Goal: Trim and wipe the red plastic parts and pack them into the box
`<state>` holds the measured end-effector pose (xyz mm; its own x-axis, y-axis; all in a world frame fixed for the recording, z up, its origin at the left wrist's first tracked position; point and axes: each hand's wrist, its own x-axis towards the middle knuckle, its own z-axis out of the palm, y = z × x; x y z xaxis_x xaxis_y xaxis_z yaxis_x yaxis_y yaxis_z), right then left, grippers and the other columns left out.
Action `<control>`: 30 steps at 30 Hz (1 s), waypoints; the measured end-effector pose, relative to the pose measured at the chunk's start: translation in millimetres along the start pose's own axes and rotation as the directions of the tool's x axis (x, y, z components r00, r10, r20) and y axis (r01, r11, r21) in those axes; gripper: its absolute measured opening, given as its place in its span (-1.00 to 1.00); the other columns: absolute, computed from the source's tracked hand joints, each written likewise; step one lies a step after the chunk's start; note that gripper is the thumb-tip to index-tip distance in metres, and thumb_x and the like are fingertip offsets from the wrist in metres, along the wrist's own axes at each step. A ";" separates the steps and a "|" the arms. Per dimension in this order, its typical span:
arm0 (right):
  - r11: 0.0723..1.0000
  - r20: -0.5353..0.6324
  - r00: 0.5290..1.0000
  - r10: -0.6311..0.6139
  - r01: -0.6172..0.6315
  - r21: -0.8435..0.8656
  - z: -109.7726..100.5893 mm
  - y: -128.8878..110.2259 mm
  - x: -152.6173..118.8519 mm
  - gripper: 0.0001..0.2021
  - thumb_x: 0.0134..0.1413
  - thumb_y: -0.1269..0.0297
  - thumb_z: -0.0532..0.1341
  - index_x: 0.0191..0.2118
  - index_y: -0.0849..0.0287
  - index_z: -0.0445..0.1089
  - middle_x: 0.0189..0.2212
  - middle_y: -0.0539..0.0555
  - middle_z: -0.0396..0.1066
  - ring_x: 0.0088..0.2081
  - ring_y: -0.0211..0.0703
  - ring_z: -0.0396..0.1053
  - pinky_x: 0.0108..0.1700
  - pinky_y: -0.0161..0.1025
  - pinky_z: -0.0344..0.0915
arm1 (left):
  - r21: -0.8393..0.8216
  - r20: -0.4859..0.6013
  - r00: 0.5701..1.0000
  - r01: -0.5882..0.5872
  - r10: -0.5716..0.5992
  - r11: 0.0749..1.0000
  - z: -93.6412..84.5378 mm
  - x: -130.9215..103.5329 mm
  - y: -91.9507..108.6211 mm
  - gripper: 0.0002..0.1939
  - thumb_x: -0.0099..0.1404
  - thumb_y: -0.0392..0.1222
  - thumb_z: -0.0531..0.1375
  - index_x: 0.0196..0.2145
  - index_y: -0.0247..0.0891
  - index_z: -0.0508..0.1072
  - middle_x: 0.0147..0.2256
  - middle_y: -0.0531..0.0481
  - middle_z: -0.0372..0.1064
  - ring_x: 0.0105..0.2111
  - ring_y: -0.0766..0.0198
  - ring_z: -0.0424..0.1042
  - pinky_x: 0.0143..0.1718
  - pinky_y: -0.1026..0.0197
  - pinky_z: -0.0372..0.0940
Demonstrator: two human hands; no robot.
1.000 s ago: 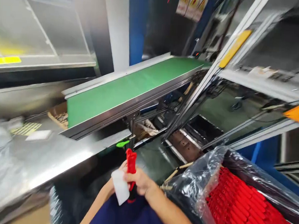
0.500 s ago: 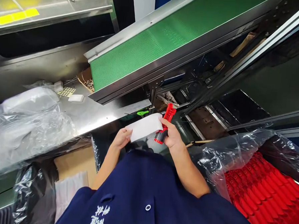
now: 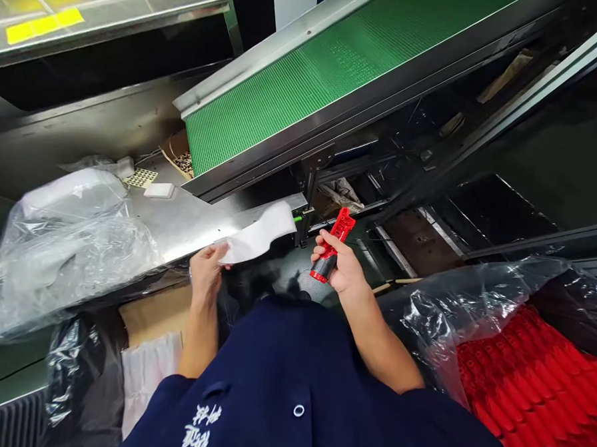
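My left hand pinches one end of a white foam sheet, a thin strip that curves out to the right over the metal bench's edge. Closed around a red and black plastic housing part is my right hand; the part looks like a tool handle half, tilted, with its red ribbed inside facing up. The sheet and the housing are apart. Just past the sheet's far end a bit of a green object shows, mostly hidden behind it.
A green conveyor belt slopes across the back. Plastic-wrapped white material lies on the metal bench, near a small white block. At right, a plastic-lined container holds many red parts. A cardboard box sits below left.
My left hand has moved left, taking the white foam sheet away from the right hand, which has let go of its other end. The right hand keeps the red and black housing.
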<state>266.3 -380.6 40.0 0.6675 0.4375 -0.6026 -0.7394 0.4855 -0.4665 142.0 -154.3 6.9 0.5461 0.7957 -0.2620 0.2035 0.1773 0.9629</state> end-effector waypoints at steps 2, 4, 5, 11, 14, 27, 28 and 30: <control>0.986 0.058 0.991 -0.117 0.123 -0.113 0.6 7.2 -3.2 -0.68 -0.26 0.20 0.46 -0.48 0.19 0.30 -0.59 -0.11 0.33 -0.63 -0.41 0.23 -0.57 -0.41 0.25 | 0.174 -0.177 0.969 -0.140 0.170 0.975 -9.9 -1.0 9.1 -0.63 -0.11 0.06 0.37 -0.57 -0.28 0.37 -0.63 0.09 0.24 -0.64 0.36 0.20 -0.61 0.32 0.06; 0.916 0.191 0.957 -0.217 0.267 -0.299 3.5 18.1 -6.2 -0.64 -0.28 0.07 0.45 -0.49 0.19 0.34 -0.64 -0.10 0.31 -0.63 -0.37 0.24 -0.56 -0.38 0.22 | 0.434 -0.231 0.891 -0.265 0.391 0.861 -10.3 -7.4 15.3 -0.65 -0.05 0.04 0.36 -0.59 -0.27 0.36 -0.62 0.08 0.25 -0.59 0.33 0.23 -0.53 0.30 0.07; 0.861 0.264 0.938 -0.222 0.316 -0.398 5.6 24.5 -7.1 -0.62 -0.28 0.02 0.45 -0.47 0.19 0.36 -0.64 -0.08 0.32 -0.63 -0.34 0.25 -0.55 -0.36 0.21 | 0.531 -0.189 0.862 -0.314 0.471 0.787 -6.3 -12.5 16.6 -0.66 -0.03 0.03 0.35 -0.61 -0.27 0.36 -0.62 0.07 0.25 -0.57 0.33 0.23 -0.50 0.30 0.07; 0.355 0.459 0.856 -0.237 0.516 -0.780 16.9 61.5 -5.2 -0.60 -0.32 0.03 0.44 -0.39 0.19 0.42 -0.50 -0.02 0.42 -0.52 -0.29 0.26 -0.41 -0.30 0.18 | 0.140 0.213 0.944 -0.285 0.252 0.948 40.0 -42.5 2.5 -0.43 -0.01 0.18 0.37 -0.69 -0.26 0.15 -0.70 0.13 0.07 -0.67 0.43 0.02 -0.61 0.35 -0.08; 0.255 0.483 0.844 -0.233 0.532 -0.807 16.5 69.3 -4.2 -0.69 -0.25 0.08 0.39 -0.40 0.17 0.41 -0.56 -0.06 0.36 -0.53 -0.29 0.21 -0.45 -0.32 0.13 | 0.046 0.297 0.936 -0.210 0.187 0.977 43.3 -45.0 -2.1 -0.33 0.00 0.35 0.30 -0.69 -0.23 0.05 -0.72 0.14 0.03 -0.70 0.43 0.05 -0.65 0.36 -0.01; 0.621 0.248 0.937 -0.245 0.348 -0.702 10.4 74.4 -3.7 -0.69 -0.13 0.00 0.24 -0.40 0.18 0.37 -0.65 -0.04 0.32 -0.59 -0.22 0.32 -0.48 -0.29 0.23 | 0.154 0.194 0.950 -0.274 0.243 0.949 28.2 -42.7 -10.4 -0.71 0.08 -0.19 0.17 -0.57 -0.20 0.05 -0.65 0.15 0.13 -0.64 0.38 0.21 -0.57 0.36 0.11; 0.523 0.276 0.926 -0.257 0.374 -0.766 9.6 73.8 -5.8 -0.70 -0.08 0.01 0.22 -0.37 0.17 0.37 -0.64 -0.04 0.33 -0.58 -0.21 0.34 -0.45 -0.29 0.24 | 0.190 0.129 0.950 -0.305 0.284 0.933 28.7 -39.0 -12.0 -0.72 0.08 -0.24 0.15 -0.58 -0.20 0.03 -0.65 0.17 0.06 -0.64 0.39 0.15 -0.57 0.36 0.06; 0.274 0.378 0.900 -0.216 0.428 -0.861 7.8 71.8 -10.5 -0.73 0.03 0.06 0.17 -0.25 0.15 0.38 -0.57 -0.03 0.38 -0.52 -0.18 0.38 -0.39 -0.27 0.24 | 0.269 0.038 0.932 -0.357 0.360 0.895 27.3 -30.3 -12.0 -0.74 0.06 -0.35 0.12 -0.58 -0.20 0.03 -0.62 0.17 0.00 -0.62 0.39 0.09 -0.55 0.34 0.01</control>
<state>206.9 -344.4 18.0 0.7941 0.5750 -0.1968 0.0063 -0.3317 -0.9434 145.3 -196.3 1.5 0.6131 0.7836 0.1001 0.2061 -0.2810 0.9373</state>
